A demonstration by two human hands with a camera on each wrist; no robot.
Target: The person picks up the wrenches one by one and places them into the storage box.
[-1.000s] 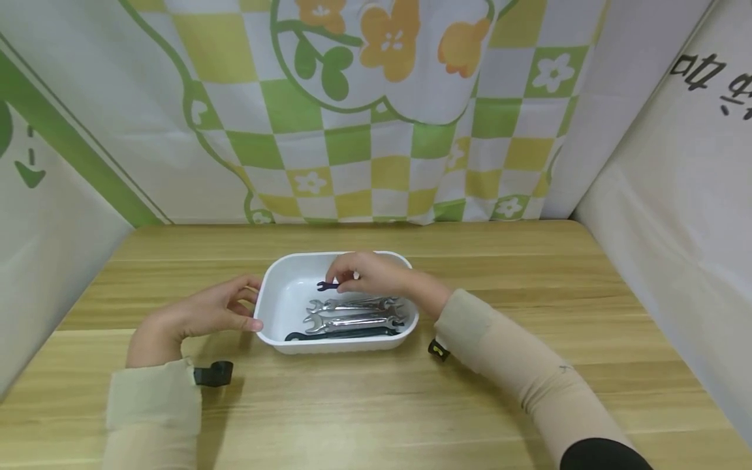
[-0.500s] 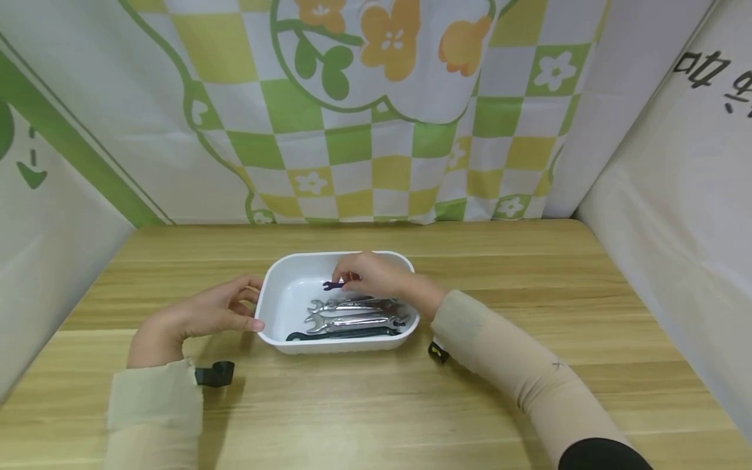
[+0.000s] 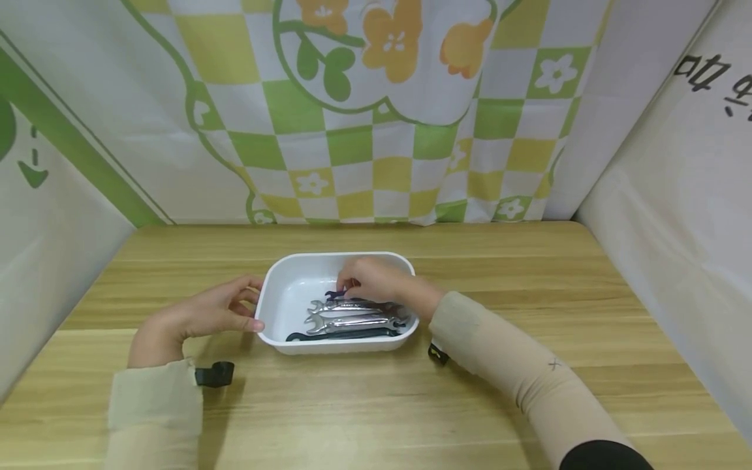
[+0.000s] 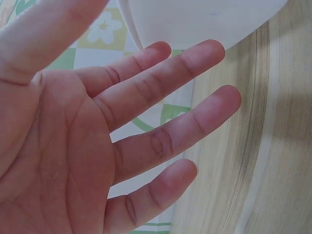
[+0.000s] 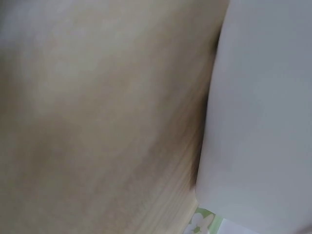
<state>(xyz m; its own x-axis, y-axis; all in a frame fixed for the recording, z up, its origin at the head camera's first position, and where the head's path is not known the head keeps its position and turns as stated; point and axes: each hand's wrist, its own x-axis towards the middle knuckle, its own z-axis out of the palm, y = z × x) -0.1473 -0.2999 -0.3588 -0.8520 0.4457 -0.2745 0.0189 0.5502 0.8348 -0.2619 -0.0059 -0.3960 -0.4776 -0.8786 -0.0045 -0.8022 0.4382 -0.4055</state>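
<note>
A white plastic tray [image 3: 282,294] holds several wrenches in a row. Within it, my right hand [image 3: 376,281] pinches a small dark purple open-end wrench [image 3: 335,296], low and close behind the silver wrenches [image 3: 337,320]; its right part is hidden by the fingers. Along the front wall lies a long black wrench [image 3: 341,335]. My left hand [image 3: 220,310] is at the tray's left side, thumb at the rim. In the left wrist view the fingers of the left hand [image 4: 63,146] are spread and nearly straight beside the tray wall [image 4: 204,22]. Only the tray's outer wall [image 5: 258,117] shows in the right wrist view.
The tray stands on a wooden table [image 3: 329,405]. A checked, flowered cloth [image 3: 376,143] hangs behind the table, with white panels at both sides. Dark camera mounts stick out from the left wrist [image 3: 214,374] and right wrist [image 3: 437,353].
My right hand has moved slightly right, then down toward the silver wrenches, with the small purple wrench in it. The left hand and the tray have hardly moved.
</note>
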